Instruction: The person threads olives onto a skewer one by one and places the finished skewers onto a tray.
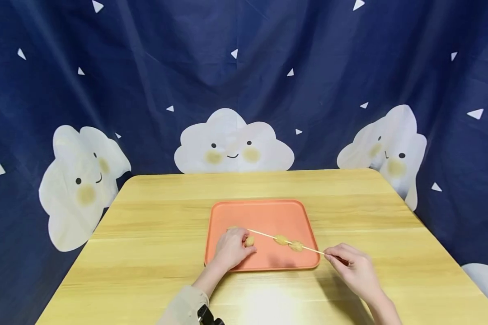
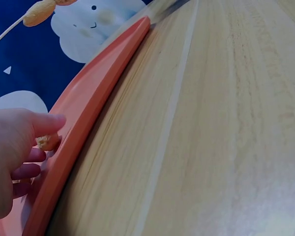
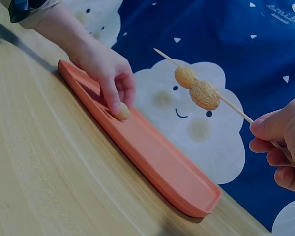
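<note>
My right hand [image 1: 351, 268] grips the dark end of a thin wooden skewer [image 1: 315, 250], which points left above the tray. Threaded on its middle are two golden-brown, wrinkled fried balls [image 3: 204, 95], side by side; the pointed tip sticks out bare beyond them. Over the left part of the orange tray [image 1: 268, 216], my left hand [image 1: 232, 248] pinches another fried ball [image 1: 249, 241] between thumb and fingers, low at the tray floor. A further tan piece [image 1: 232, 228] shows just behind that hand, mostly hidden by it.
The tray has a low raised rim and lies on a light wooden table [image 1: 158, 216]. Behind the table hangs a dark blue curtain [image 1: 211, 58] printed with white clouds and small triangles.
</note>
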Available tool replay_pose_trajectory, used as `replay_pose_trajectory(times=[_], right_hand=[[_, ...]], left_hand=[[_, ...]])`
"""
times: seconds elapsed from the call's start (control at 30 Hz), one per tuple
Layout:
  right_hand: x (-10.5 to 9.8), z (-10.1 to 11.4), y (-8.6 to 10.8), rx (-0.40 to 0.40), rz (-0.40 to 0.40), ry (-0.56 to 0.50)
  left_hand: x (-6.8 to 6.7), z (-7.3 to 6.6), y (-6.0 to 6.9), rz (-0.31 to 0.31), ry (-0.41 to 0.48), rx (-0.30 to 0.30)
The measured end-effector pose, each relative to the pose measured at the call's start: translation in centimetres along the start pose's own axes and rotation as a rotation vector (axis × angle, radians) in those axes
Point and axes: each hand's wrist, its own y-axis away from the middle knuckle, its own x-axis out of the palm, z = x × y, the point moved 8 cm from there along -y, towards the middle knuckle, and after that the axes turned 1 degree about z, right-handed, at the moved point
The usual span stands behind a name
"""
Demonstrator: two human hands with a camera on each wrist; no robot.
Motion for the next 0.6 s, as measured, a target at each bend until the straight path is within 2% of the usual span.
replay_pose_trajectory(times=[0.17,0.27,0.43,0.6], right_hand=[[0.3,0.0,0.0,0.018,0.014,0.003],[0.4,0.5,-0.2,0.013,0.024,-0.020],[0.2,2.2,-1.1,0.032,0.026,-0.055],[0.0,3.7,-1.9,0.038,0.036,-0.077]], left_hand=[[0.2,0.0,0.1,-0.007,-0.022,0.000],[0.1,0.1,0.3,-0.013,0.001,0.003],[-0.4,0.3,0.5,-0.038,0.120,0.017],[-1.5,1.0,1.1,-0.029,0.287,-0.027]])
